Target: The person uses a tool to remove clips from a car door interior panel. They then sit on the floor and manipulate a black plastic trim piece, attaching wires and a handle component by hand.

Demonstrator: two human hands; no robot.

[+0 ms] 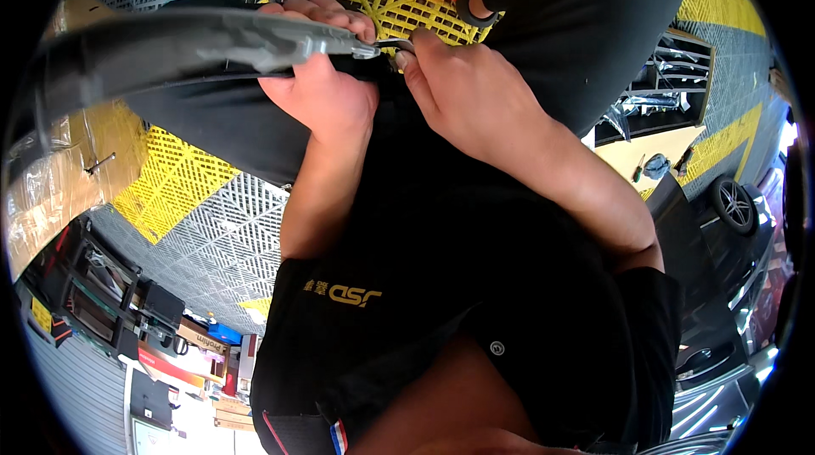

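A long, dark, curved part [204, 41], glossy and streaked with pale highlights, reaches from the left edge to a narrow end in front of me. My left hand [327, 94] is closed around it near that end, thumb below and fingers on the far side. Close by, my right hand [475, 94] pinches thumb against forefinger at a small, thin, shiny piece [394, 44] beside the tip. What this piece is and whether it joins the part, I cannot make out. Both hands are above my lap, between my black-clad legs [586, 22].
Yellow and grey grid tiles [174, 188] cover the floor. Cardboard [127, 149] lies at the left. A black tray [671, 73] of film-wrapped pieces is at the right, near a dark car with a spoked wheel [733, 205]. Black racks [93, 285] stand at the lower left.
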